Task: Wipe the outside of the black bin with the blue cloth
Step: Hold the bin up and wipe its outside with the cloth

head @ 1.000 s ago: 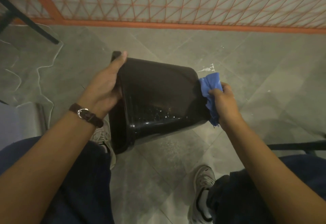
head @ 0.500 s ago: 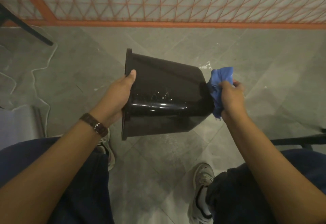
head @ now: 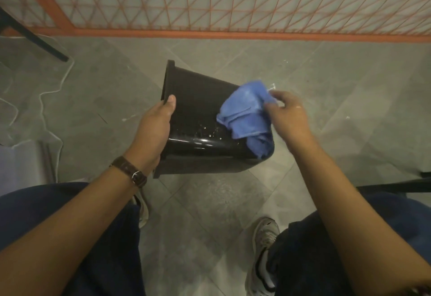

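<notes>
"wiping goes best if you flatten the blue cloth (head: 245, 111) under your palm. your right hand (head: 286, 116) only pinches its far edge, so it drapes loose over the base end of the black bin (head: 198, 118)."

"your left hand (head: 154, 130) grips the rim, thumb on the outer wall, holding the bin on its side above the floor (head: 210, 202), mouth to your left. turn it as you go so each wall comes up."

"what can't we see?"

"the underside and the far wall — and your left fingers, out of sight behind the rim. whether those pale specks on the side are water or dirt, i can't tell."
</notes>
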Demonstrator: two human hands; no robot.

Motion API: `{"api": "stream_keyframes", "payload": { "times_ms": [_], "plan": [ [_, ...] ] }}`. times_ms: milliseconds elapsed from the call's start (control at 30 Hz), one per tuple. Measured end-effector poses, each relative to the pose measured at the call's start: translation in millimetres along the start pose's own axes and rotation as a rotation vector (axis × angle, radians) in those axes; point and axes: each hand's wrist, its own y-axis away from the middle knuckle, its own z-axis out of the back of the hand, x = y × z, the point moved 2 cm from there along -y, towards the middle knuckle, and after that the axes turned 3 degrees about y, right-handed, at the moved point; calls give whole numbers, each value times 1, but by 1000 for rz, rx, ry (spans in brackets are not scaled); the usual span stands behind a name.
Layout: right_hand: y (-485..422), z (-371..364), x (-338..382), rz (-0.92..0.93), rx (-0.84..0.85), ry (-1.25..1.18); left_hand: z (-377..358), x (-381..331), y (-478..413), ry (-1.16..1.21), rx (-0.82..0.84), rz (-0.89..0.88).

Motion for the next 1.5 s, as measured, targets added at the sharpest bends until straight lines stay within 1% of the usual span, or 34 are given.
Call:
{"api": "stream_keyframes", "payload": {
  "times_ms": [33,67,133,167,233,267,300,333,367,433,467,500,633,733,800,900,1033,1100,1133,1200,1267,1300,1333,1367,1400,1500],
  "plan": [
    [-1,0,-4,52,-93,106,0,1,1,7,9,-2],
    [0,0,-5,120,-136,96,0,2,2,9,15,-1],
    [6,-6,-3,279,-93,21,0,2,4,13,21,4],
    [9,-13,-3,341,-37,54,0,2,4,23,22,8],
    [15,-28,-10,396,22,267,-1,1,4,48,28,20],
    [17,-33,-15,392,4,380,-1,0,4,70,30,29],
    [17,-37,-20,378,-27,419,-2,-1,5,93,37,36],
    [18,-39,-23,349,-49,372,-2,-1,7,111,49,37],
    [18,-39,-23,288,-59,262,-2,-2,8,112,56,35],
    [14,-35,-24,130,-60,82,0,-3,9,103,63,33],
    [12,-31,-24,87,-64,48,2,-4,9,108,61,32],
    [9,-28,-23,86,-72,35,5,-5,9,113,55,25],
    [5,-22,-19,226,-87,131,12,-15,7,165,80,0],
    [7,-24,-19,269,15,67,15,-20,7,165,99,-38],
    [12,-29,-19,303,67,47,15,-22,8,158,75,-57],
    [21,-39,-20,439,116,60,14,-22,8,192,22,-58],
    [37,-49,-16,672,188,64,17,-20,2,240,-80,4],
    [39,-45,-16,780,165,78,22,-17,-2,265,-115,79],
    [37,-41,-17,803,143,80,24,-16,-2,283,-117,115],
    [31,-31,-18,779,43,91,26,-13,-3,310,-94,165],
    [27,-24,-18,651,-86,99,25,-13,-2,330,-69,185],
    [26,-23,-17,571,-114,88,24,-14,-1,351,-67,192],
    [26,-24,-15,515,-107,73,23,-15,0,371,-75,197],
    [27,-27,-13,498,-76,68,22,-15,0,393,-87,203],
    [29,-31,-10,526,-40,78,21,-15,0,402,-100,206],
    [41,-46,-8,763,53,187,20,-14,0,397,-131,212]
  ]
}}
